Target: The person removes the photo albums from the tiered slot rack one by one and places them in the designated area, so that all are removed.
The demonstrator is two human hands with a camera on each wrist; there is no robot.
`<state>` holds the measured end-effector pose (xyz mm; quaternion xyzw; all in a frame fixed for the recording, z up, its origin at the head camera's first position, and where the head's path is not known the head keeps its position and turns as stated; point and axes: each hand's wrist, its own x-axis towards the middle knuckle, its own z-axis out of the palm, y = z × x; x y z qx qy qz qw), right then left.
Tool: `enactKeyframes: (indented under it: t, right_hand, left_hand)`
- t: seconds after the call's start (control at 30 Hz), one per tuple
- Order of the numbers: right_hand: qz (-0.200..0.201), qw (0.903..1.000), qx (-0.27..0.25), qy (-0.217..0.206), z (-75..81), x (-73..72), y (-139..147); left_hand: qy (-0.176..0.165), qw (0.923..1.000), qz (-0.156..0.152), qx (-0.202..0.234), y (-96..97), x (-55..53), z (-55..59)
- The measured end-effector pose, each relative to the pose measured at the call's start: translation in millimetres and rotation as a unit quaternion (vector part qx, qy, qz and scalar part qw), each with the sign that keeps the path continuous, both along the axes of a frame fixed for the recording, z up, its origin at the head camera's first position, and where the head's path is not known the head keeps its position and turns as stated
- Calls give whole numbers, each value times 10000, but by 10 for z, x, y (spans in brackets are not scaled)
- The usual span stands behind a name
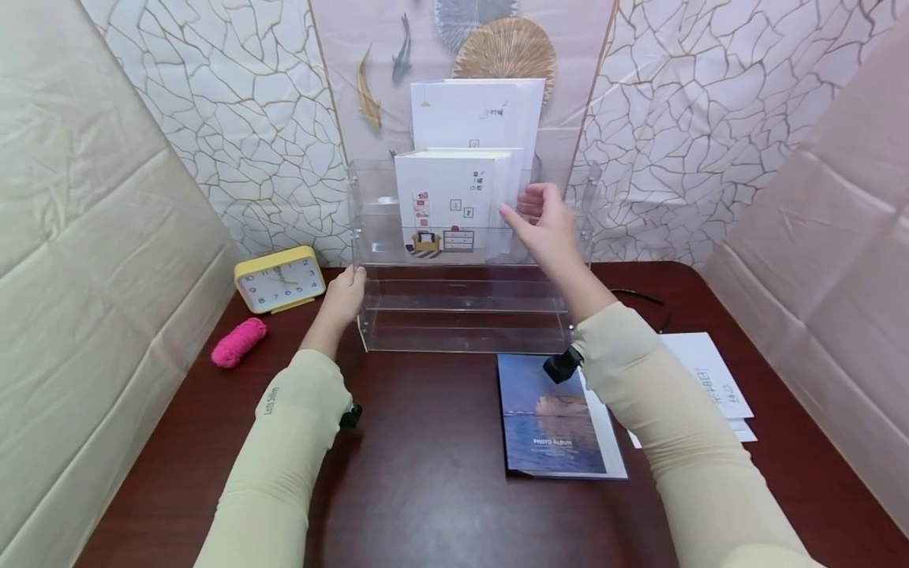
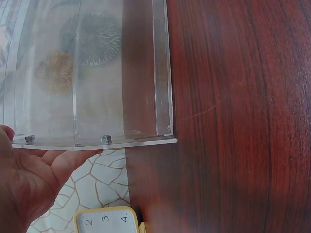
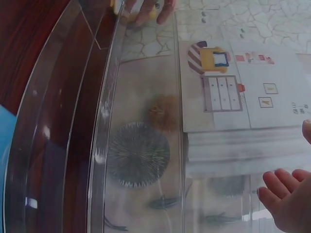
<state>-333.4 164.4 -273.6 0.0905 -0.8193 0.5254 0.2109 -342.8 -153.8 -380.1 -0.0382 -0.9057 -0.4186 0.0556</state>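
Note:
A clear acrylic rack (image 1: 465, 345) with stepped tiers stands at the back of the table. My left hand (image 1: 344, 295) holds its left side panel; in the left wrist view that hand (image 2: 29, 179) has its fingers along the panel's outer face. On an upper tier stands a smaller white book (image 1: 443, 207) with a drawn sofa and cabinet. A taller white book (image 1: 454, 114) stands behind it. Beside the books' right edge is my right hand (image 1: 550, 229), thumb and fingers spread apart, with nothing gripped. The right wrist view shows its fingertips (image 3: 274, 187) close to the book's page side.
A photo album (image 1: 554, 418) lies in front of the rack's right end. White paper sheets (image 1: 710, 375) and a black cord (image 1: 639, 297) are further right. To the left are a yellow clock (image 1: 280, 280) and a bundle of pink yarn (image 1: 239, 342). Patterned cloth hangs behind.

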Motion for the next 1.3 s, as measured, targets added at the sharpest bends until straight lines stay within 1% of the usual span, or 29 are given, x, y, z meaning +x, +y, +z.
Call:
enactKeyframes:
  t: [0.1,0.27,0.4,0.6,0.67,0.77,0.9,0.97,1.1,1.3]
  right_hand:
    - [-156,9999,65,1,-9,-73,-51]
    - [-685,9973,266,-37,2,-170,-142]
    - [-1083,9929,487,-86,5,-234,-219]
    - [-1487,9812,1166,-401,-30,-261,-302]
    - [-1562,9786,1258,-469,-41,-256,-321]
    - [-1658,9774,1211,-493,-46,-252,-340]
    - [-1727,9775,1151,-375,-23,-259,-351]
    - [-1695,9787,1119,-310,-5,-261,-357]
    - [-1476,9845,906,-271,25,-261,-381]
    - [-1089,9915,679,-213,82,-277,-466]
  left_hand:
    - [-20,10000,-17,18,9,5,-15]
    - [46,10000,-19,-12,5,8,-20]
    - [72,10000,-8,-13,-14,6,-14]
    - [-7,10000,-36,-15,-45,3,-23]
    - [-63,10000,-26,14,-51,1,-24]
    - [-122,9999,-30,55,-52,-2,-12]
    - [-82,9999,-64,38,-43,-21,15]
    - [-32,10000,-50,-2,-39,-28,28]
    - [-51,10000,-23,-21,-38,-27,40]
    - [-169,9998,-93,39,-36,-3,4]
